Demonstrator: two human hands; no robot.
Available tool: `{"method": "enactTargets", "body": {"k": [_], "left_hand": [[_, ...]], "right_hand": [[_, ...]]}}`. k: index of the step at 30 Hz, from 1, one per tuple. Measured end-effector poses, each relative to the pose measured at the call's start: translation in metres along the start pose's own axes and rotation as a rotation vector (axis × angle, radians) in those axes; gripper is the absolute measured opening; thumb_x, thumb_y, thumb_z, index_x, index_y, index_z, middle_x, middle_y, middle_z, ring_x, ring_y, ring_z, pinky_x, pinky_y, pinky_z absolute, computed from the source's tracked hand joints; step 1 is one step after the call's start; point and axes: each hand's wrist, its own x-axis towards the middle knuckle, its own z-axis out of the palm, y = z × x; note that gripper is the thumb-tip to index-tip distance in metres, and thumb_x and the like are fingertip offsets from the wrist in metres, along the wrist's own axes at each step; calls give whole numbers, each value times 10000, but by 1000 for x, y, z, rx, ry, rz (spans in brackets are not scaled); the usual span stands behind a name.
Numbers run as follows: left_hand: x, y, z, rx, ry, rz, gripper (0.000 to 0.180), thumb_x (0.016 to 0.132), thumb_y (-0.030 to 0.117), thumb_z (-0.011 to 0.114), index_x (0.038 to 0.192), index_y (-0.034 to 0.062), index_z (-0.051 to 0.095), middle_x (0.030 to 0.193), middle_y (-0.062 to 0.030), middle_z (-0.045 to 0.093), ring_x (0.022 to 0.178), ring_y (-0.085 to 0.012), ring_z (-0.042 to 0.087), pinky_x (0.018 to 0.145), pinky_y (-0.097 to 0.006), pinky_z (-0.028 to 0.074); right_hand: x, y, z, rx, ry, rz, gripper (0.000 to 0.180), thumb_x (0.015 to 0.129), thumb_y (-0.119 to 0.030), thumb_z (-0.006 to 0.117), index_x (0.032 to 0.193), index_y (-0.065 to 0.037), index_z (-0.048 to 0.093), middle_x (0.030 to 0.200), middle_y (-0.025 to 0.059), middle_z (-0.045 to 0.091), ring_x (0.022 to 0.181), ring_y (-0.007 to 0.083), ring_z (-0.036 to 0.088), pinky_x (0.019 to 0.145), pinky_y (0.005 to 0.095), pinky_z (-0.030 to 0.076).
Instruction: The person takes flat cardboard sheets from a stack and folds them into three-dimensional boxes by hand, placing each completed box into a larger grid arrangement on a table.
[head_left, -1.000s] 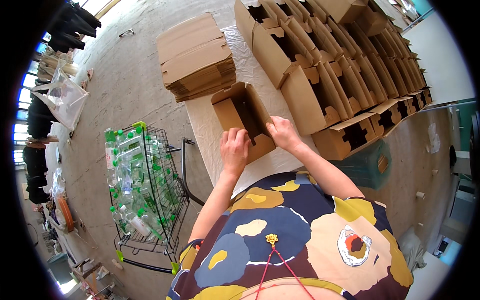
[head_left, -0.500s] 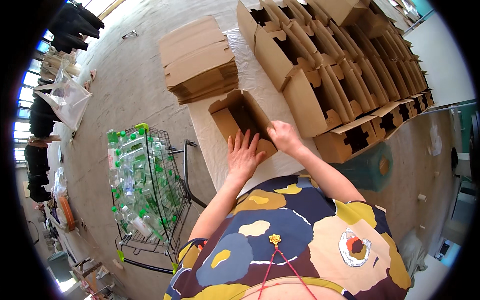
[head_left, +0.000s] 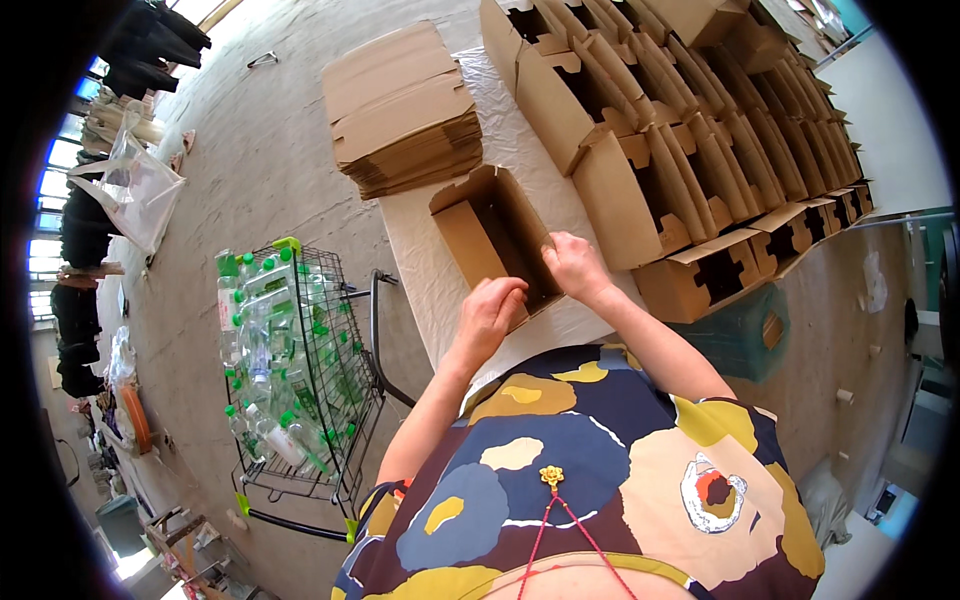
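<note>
Both hands (head_left: 530, 290) on open cardboard box (head_left: 475, 235)

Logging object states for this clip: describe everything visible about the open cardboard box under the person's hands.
The open cardboard box is plain brown corrugated card, lying on its side on the white-covered table, its dark opening toward the person. The flaps stand open. The right hand touches its near right edge; the left hand is at its near lower corner. A stack of flat cardboard sheets lies beyond it.
</note>
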Motion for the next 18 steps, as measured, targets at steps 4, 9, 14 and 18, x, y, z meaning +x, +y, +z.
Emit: {"method": "enactTargets", "body": {"k": [4, 9, 14, 18], "left_hand": [[22, -2, 1, 806, -34, 282, 233, 886, 312, 719, 1030, 133, 755, 1082, -22, 709, 1189, -226, 568, 1193, -507, 280], [26, 9, 1, 815, -26, 338, 213, 825, 314, 770, 777, 113, 718, 907, -31, 620, 1075, -241, 575, 1211, -536, 259], [2, 20, -16, 668, 306, 301, 142, 770, 185, 808, 776, 121, 681, 877, -32, 589, 1019, -248, 571, 1174, -511, 320], [-17, 21, -26, 481, 480, 147, 508, 755, -11, 734, 1243, 92, 639, 1296, -123, 560, 1258, -313, 509, 1182, -475, 322]], "right_hand": [[2, -2, 4, -16, -1, -18, 290, 974, -235, 536, 1011, 22, 665, 1080, 247, 692, 1011, 450, 653, 901, 538, 521], [1, 3, 0, -6, -23, 27, 285, 975, -236, 536, 1037, 9, 668, 1081, 234, 693, 1028, 444, 649, 913, 535, 518], [1, 5, -4, -16, -7, 34, 354, 966, -195, 527, 1267, -21, 597, 1229, 224, 635, 1066, 455, 630, 933, 536, 511], [-7, -14, -2, 19, 90, -132, 552, 915, -81, 537, 1461, -48, 466, 1368, 178, 538, 1143, 411, 599, 959, 513, 508]]}}
